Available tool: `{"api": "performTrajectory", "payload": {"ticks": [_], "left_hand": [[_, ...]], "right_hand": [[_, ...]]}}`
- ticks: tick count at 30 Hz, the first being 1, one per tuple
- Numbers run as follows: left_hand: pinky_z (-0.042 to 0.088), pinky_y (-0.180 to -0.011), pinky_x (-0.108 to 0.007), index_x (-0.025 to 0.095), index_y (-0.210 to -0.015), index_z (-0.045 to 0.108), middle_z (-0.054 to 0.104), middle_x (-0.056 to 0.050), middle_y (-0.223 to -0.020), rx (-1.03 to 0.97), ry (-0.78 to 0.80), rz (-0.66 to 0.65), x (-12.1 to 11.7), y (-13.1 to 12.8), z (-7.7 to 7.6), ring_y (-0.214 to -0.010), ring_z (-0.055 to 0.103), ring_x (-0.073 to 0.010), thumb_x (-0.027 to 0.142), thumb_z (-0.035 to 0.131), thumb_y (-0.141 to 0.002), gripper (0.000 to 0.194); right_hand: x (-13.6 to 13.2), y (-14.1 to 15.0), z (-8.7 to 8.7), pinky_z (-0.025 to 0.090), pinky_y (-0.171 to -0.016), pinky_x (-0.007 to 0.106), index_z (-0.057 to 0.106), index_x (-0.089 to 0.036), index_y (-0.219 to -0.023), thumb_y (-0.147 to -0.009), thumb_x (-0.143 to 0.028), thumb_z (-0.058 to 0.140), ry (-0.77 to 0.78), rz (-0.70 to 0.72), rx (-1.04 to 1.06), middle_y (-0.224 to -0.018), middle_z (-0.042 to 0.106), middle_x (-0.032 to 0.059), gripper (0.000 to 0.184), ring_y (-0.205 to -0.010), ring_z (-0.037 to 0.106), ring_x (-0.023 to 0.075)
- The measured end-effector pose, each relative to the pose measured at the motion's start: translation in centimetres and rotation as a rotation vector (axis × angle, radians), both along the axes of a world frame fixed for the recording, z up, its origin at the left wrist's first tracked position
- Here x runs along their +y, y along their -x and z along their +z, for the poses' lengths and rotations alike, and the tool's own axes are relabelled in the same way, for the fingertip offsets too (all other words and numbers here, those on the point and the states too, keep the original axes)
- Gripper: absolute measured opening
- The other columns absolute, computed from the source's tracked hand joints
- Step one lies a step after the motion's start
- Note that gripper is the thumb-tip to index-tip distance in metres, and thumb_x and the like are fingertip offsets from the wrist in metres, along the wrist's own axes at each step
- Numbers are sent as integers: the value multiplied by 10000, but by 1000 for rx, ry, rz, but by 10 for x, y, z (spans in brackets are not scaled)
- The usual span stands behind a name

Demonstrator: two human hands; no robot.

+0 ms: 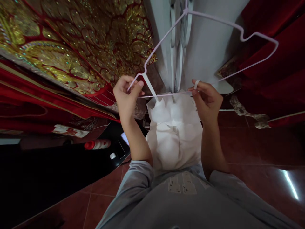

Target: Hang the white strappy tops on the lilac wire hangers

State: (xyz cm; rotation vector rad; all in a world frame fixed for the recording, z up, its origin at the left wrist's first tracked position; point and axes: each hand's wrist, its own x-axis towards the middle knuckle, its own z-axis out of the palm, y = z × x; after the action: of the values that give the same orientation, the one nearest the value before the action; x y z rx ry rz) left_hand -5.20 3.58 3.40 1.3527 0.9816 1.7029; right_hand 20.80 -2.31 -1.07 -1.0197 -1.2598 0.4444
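Observation:
A pale pink wire clothes hanger (186,11) is held up in front of me. My left hand (127,98) is closed around its left end. One white strap (150,85) hangs from the left notch of the hanger, down to a white dress (175,133) with a cupped top, which spreads towards my waist. Fingers of my right hand (207,99) are pinched together at the lower bar, with a white strap loop (196,84) around the index fingertip. The hanger's right notch, up and to the right, bears no strap. The dress's lower part is out of sight.
Red garments with gold sequins (95,38) hang at the left, and dark red fabric (274,79) hangs at the right. Metal rails run along a grey panel (209,41) ahead. A black table (59,171) at lower left holds a red-and-white bottle (97,144) and a phone (118,149).

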Motion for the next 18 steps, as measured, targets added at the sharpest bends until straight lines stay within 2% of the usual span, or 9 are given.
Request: {"api": "performTrajectory", "payload": {"ticks": [3, 4, 7, 9, 11, 13, 15, 18], "left_hand": [[592, -672, -228, 254, -880, 688, 668, 58, -727, -317, 67, -42, -8, -11, -30, -626, 671, -108, 516, 1051, -648, 505], [612, -739, -239, 264, -948, 707, 740, 34, -826, -377, 101, -75, -14, -20, -38, -718, 729, -124, 544, 1042, -656, 525], [613, -981, -307, 287, -1142, 721, 828, -32, -1119, -444, 101, -129, -34, -54, -51, -1049, 800, -191, 597, 939, -812, 502], [593, -1045, -324, 283, -1170, 730, 836, -28, -1115, -476, 41, -122, -45, -74, -51, -1103, 795, -188, 556, 857, -929, 385], [595, -1050, -333, 268, -1124, 748, 827, -7, -989, -483, -18, -135, -51, -87, -46, -1035, 804, -177, 519, 800, -994, 287], [607, -1028, -340, 257, -1085, 756, 804, 8, -896, -475, -61, -147, -51, -90, -40, -966, 807, -176, 519, 778, -1012, 273], [616, -990, -338, 253, -1082, 751, 786, 15, -855, -467, -84, -132, -49, -87, -36, -919, 804, -177, 540, 779, -1006, 298], [621, -926, -330, 251, -1088, 732, 761, 22, -806, -441, -80, -86, -44, -78, -32, -834, 779, -171, 587, 793, -976, 359]], "right_hand": [[1, 4, -1, 637, -709, 326, 779, -317, -1242, -1011, -491, 698, -22, 14, -13, -1068, 799, 47, 300, -926, 753, 172], [1, 6, -1, 637, -713, 326, 779, -314, -1236, -1016, -483, 692, -27, 18, -19, -1065, 800, 46, 291, -931, 756, 173], [1, 9, -1, 613, -689, 300, 779, -312, -1228, -1027, -458, 679, -36, 13, -21, -1081, 807, 43, 268, -914, 755, 160], [1, 9, 1, 590, -664, 286, 780, -311, -1222, -1023, -454, 683, -41, -6, -18, -1115, 813, 44, 263, -880, 748, 149], [3, 7, 5, 577, -644, 285, 789, -303, -1201, -1012, -463, 695, -46, -37, -12, -1108, 819, 46, 266, -794, 725, 132], [8, 0, 10, 562, -607, 282, 807, -280, -1158, -995, -462, 713, -64, -83, 10, -1067, 827, 55, 262, -673, 666, 107], [19, -17, 13, 520, -538, 262, 819, -238, -1108, -971, -420, 738, -126, -169, 74, -1038, 832, 75, 241, -592, 606, 86], [41, -64, 11, 453, -465, 201, 820, -178, -1054, -950, -223, 700, -281, -352, 223, -974, 825, 75, 165, -569, 614, 72]]}}
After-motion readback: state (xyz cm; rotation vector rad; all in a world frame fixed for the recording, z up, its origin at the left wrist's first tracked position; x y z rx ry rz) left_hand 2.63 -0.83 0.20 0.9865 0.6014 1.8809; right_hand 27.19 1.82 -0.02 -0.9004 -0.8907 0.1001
